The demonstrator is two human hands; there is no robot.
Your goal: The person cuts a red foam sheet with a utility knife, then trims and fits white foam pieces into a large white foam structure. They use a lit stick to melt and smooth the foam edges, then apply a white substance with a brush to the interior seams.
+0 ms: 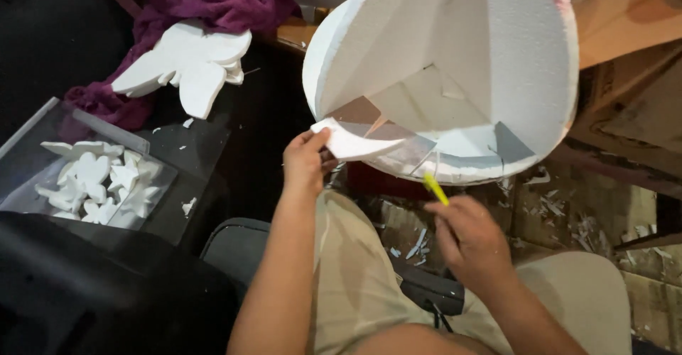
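A large white foam form (pixel 497 64) with a rounded rim stands in front of me, with ribs inside and a cut-out floor. My left hand (pixel 307 162) pinches a thin curved white foam piece (pixel 352 143) at the form's lower left edge. My right hand (pixel 469 236) grips a yellow-green knife (pixel 435 188), its tip pointing up at the form's lower rim. Both hands are over my lap, in beige trousers.
A clear box (pixel 42 149) at left holds several small white foam cut-outs. A bigger foam cut-out (pixel 188 64) lies on purple cloth (pixel 213 0). Foam scraps litter the floor (pixel 568 220) at right. Brown cardboard (pixel 632 14) stands behind.
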